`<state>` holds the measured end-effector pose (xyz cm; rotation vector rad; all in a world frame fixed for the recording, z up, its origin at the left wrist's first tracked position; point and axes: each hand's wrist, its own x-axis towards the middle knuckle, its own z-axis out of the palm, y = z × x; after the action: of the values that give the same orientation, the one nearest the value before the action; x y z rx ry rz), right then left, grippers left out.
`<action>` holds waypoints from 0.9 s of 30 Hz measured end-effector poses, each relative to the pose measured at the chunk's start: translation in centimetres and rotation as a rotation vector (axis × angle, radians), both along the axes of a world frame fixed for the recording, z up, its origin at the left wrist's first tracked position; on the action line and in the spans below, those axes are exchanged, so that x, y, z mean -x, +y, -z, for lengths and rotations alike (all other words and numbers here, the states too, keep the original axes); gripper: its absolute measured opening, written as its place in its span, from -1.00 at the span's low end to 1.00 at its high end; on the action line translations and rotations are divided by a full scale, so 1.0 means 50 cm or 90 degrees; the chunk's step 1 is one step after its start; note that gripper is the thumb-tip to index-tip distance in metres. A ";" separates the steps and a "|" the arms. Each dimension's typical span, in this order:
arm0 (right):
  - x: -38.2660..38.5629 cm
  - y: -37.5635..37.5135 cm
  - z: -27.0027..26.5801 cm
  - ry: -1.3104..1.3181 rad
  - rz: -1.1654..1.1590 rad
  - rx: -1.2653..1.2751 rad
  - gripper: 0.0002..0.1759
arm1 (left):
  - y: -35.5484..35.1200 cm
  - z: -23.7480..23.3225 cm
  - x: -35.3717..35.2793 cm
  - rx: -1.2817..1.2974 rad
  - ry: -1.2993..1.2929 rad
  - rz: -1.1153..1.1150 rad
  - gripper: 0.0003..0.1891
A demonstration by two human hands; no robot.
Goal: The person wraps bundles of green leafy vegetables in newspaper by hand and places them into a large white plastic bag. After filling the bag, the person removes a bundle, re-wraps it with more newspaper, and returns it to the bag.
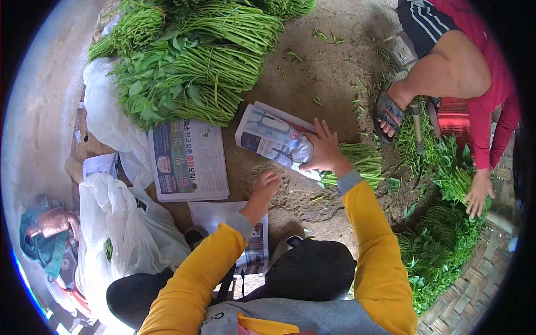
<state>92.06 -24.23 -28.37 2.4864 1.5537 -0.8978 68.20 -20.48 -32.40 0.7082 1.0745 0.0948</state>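
Observation:
My right hand grips a bundle of green stalks rolled in newspaper on the dirt ground; the stalk ends stick out to the right of the paper. My left hand hovers just below the roll with its fingers curled and nothing in it, above a flat sheet of newspaper. Both my sleeves are yellow.
A big pile of tied green bundles lies at the top left, with a stack of newspapers below it. White plastic bags sit at the left. Another person in red squats at the right, a hand on more greens.

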 end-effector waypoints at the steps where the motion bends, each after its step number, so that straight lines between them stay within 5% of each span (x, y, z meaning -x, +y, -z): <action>1: -0.010 0.008 -0.003 0.039 0.010 0.005 0.26 | 0.004 0.002 -0.013 0.032 -0.032 -0.001 -0.37; 6: -0.032 0.008 0.020 0.127 0.021 -0.042 0.36 | 0.007 0.064 -0.051 0.037 -0.183 0.035 -0.46; 8: -0.026 0.009 0.012 0.139 0.027 -0.057 0.38 | 0.018 0.048 -0.081 0.173 -0.098 -0.017 -0.50; 17: -0.024 0.020 -0.001 0.112 0.017 0.013 0.28 | 0.009 0.055 -0.092 0.169 -0.071 -0.034 -0.55; 20: -0.020 0.023 0.011 0.097 -0.029 0.036 0.19 | 0.007 0.040 -0.046 0.048 -0.200 0.070 -0.50; 21: -0.017 0.022 0.014 0.076 -0.037 0.039 0.16 | 0.027 0.023 -0.051 0.128 -0.057 0.101 -0.39; 23: -0.002 0.017 0.015 0.034 -0.067 -0.064 0.11 | 0.069 -0.045 0.006 -0.215 -0.115 0.376 -0.39; 25: 0.011 -0.011 0.003 0.034 -0.041 -0.124 0.03 | 0.102 -0.112 0.039 -0.336 -0.069 0.545 -0.42; 27: 0.022 -0.016 -0.002 0.042 -0.040 -0.134 -0.03 | 0.154 -0.189 0.074 -0.242 0.067 0.567 -0.46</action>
<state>90.95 -25.06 -28.27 2.5528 1.8246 -0.8557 64.52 -12.80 -22.93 1.4923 0.7620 -0.5203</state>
